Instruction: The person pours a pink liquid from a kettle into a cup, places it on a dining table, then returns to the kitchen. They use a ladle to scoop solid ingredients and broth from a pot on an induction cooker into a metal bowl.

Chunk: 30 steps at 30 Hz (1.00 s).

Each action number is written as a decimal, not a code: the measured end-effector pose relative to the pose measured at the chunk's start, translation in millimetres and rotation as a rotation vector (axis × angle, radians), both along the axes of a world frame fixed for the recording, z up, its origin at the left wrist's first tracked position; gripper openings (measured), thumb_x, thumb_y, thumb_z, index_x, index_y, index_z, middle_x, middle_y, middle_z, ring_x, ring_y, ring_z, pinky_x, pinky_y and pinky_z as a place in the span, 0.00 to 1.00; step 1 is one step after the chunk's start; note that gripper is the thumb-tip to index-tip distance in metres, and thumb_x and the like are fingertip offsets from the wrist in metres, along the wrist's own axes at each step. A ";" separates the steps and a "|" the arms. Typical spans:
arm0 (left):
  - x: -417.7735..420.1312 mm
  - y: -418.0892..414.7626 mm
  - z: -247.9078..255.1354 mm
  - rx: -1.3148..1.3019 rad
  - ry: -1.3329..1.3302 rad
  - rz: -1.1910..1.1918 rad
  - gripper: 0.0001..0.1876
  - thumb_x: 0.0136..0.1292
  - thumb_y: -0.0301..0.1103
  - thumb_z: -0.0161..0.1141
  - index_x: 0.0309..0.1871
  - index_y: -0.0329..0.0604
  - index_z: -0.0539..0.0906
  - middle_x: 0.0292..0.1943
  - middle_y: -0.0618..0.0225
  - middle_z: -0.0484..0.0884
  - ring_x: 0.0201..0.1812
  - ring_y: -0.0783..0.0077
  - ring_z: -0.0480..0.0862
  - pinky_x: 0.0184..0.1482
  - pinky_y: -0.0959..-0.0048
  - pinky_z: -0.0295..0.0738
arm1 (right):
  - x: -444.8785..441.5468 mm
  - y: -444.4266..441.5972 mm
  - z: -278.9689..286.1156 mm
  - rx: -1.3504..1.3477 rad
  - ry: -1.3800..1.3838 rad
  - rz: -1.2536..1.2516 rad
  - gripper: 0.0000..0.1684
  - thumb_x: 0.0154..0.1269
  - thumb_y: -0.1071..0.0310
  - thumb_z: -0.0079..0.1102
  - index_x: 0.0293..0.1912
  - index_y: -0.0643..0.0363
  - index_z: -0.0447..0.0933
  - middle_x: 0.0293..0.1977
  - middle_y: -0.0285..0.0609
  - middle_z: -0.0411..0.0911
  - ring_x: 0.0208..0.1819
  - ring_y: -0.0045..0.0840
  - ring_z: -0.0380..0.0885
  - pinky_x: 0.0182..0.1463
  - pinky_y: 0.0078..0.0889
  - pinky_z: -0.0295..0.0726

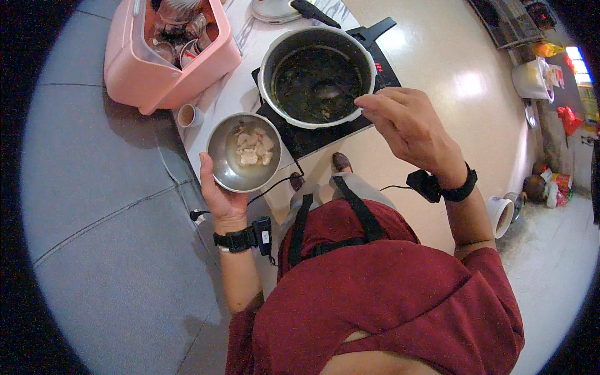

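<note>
My left hand grips a stainless steel bowl from its near left side. Pale pieces of what looks like meat lie in a little cloudy liquid in it. My right hand is over the near right rim of a metal pot, its fingertips pinched together. Whether something thin is between those fingers cannot be made out. Dark liquid stands in the pot, with a rounded shape, perhaps a spoon or a reflection, in it. Beneath the pot is a black induction cooktop with a lit red display.
A pink bin holding jars and cups stands at the left on a marble-patterned table. Near it is a small paper cup. A pot lid lies behind the pot. The pot's handle juts right. A power cord hangs below.
</note>
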<state>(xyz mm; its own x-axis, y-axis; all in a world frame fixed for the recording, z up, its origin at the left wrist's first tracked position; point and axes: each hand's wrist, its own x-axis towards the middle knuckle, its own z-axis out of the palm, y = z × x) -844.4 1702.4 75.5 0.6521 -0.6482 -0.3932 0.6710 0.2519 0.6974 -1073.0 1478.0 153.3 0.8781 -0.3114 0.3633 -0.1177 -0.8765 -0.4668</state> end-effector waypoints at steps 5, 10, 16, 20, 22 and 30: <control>-1.4 1.5 1.6 0.016 0.010 -0.005 0.33 0.68 0.55 0.55 0.65 0.36 0.70 0.61 0.53 0.76 0.60 0.53 0.78 0.62 0.52 0.74 | -1.0 -2.9 -29.0 0.211 0.001 -0.129 0.06 0.65 0.72 0.54 0.39 0.64 0.77 0.21 0.49 0.76 0.24 0.38 0.77 0.29 0.39 0.76; -1.8 3.7 -0.8 -0.026 0.040 -0.008 0.30 0.69 0.53 0.54 0.63 0.35 0.71 0.60 0.53 0.77 0.60 0.55 0.78 0.62 0.54 0.73 | -11.1 -9.8 -24.6 0.756 -0.048 -0.380 0.13 0.71 0.65 0.52 0.41 0.66 0.79 0.20 0.38 0.76 0.20 0.19 0.73 0.24 0.24 0.71; -6.1 1.3 5.5 -0.021 0.047 -0.008 0.30 0.71 0.52 0.52 0.63 0.35 0.71 0.59 0.53 0.77 0.60 0.56 0.78 0.61 0.55 0.74 | -20.1 -16.1 -15.4 0.954 -0.207 -0.431 0.14 0.72 0.64 0.51 0.44 0.62 0.81 0.19 0.34 0.76 0.17 0.09 0.66 0.20 0.13 0.64; -5.8 0.2 5.7 -0.043 0.028 -0.030 0.30 0.71 0.53 0.52 0.64 0.35 0.71 0.59 0.53 0.77 0.60 0.56 0.78 0.61 0.56 0.75 | -16.5 -11.6 -20.3 0.956 -0.248 -0.407 0.14 0.73 0.63 0.52 0.44 0.62 0.81 0.20 0.34 0.76 0.18 0.09 0.67 0.22 0.13 0.65; -5.6 1.2 6.3 -0.050 0.046 -0.053 0.31 0.71 0.53 0.52 0.64 0.35 0.71 0.59 0.53 0.77 0.60 0.56 0.78 0.61 0.56 0.75 | -15.3 -10.7 -25.9 0.946 -0.235 -0.377 0.13 0.73 0.64 0.52 0.45 0.62 0.81 0.21 0.33 0.77 0.20 0.10 0.69 0.23 0.14 0.66; -5.5 0.9 2.7 0.009 0.040 -0.005 0.31 0.70 0.54 0.52 0.64 0.35 0.71 0.60 0.54 0.77 0.60 0.56 0.78 0.62 0.56 0.74 | -2.9 -7.3 -36.8 0.167 -0.202 -0.133 0.13 0.64 0.78 0.55 0.49 0.60 0.77 0.28 0.45 0.77 0.28 0.32 0.77 0.30 0.33 0.75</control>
